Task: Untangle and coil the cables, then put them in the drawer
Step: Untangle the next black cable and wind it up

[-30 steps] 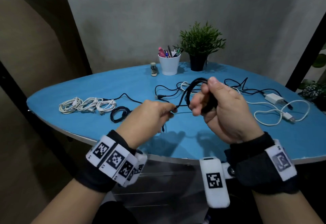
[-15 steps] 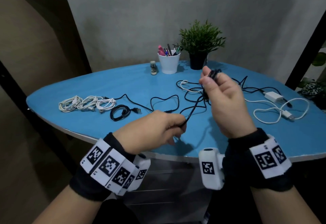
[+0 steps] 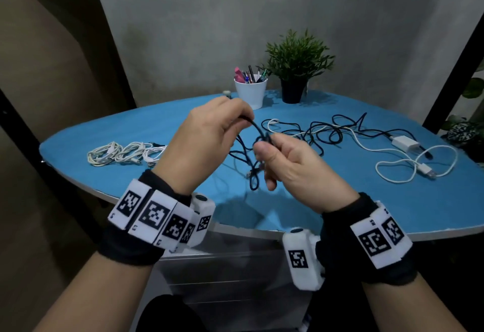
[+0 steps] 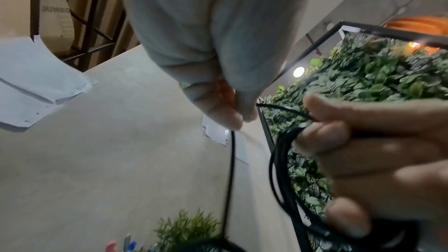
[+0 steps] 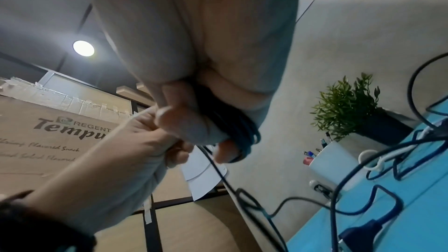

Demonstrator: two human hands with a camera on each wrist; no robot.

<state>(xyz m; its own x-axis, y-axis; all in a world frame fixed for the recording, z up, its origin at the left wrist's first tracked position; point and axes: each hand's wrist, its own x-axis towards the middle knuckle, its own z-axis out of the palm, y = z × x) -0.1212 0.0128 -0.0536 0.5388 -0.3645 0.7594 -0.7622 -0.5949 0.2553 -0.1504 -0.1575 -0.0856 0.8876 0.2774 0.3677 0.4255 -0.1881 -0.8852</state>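
The thin black cable [image 3: 255, 132] hangs between both hands above the blue oval table [image 3: 131, 132], its slack trailing down onto the tabletop. The right wrist view alone shows several loops of it wound round the right hand's [image 3: 296, 172] curled fingers [image 5: 184, 120]. In the head view the left hand [image 3: 209, 143] pinches a strand; the left wrist view seems to confirm this, though blurred. Coiled white cables [image 3: 123, 152] lie at the table's left, a white charger with cord [image 3: 402, 143] at its right.
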